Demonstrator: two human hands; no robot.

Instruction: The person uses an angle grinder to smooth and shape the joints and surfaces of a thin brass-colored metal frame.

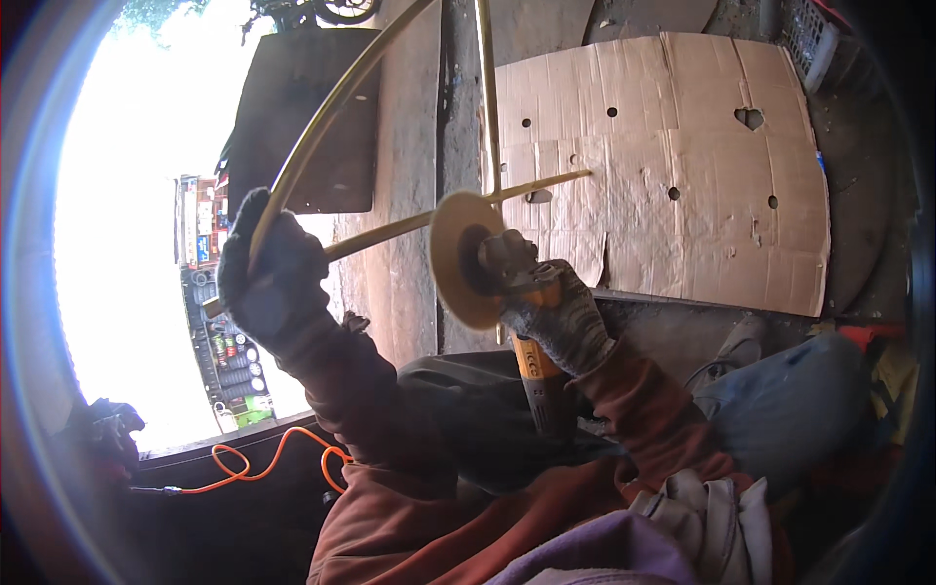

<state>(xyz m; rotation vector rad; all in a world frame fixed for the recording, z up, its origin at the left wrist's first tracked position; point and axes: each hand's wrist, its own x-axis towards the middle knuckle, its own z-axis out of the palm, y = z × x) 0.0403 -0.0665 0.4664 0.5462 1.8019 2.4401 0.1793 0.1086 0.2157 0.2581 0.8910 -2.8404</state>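
At centre, the right hand (558, 317), in a grey knit glove, is closed around the body of an orange angle grinder (539, 375). Its tan polishing disc (458, 255) stands on edge, just beside a brass-coloured metal frame (409, 222) of thin curved and straight bars. To the left, the left hand (268, 273), in a dark glove, grips one curved bar of that frame. Beyond, on the far right, a sheet of flattened cardboard (682, 156) with punched holes lies on the floor. Near left, an orange cable (263, 463) loops along a dark ledge.
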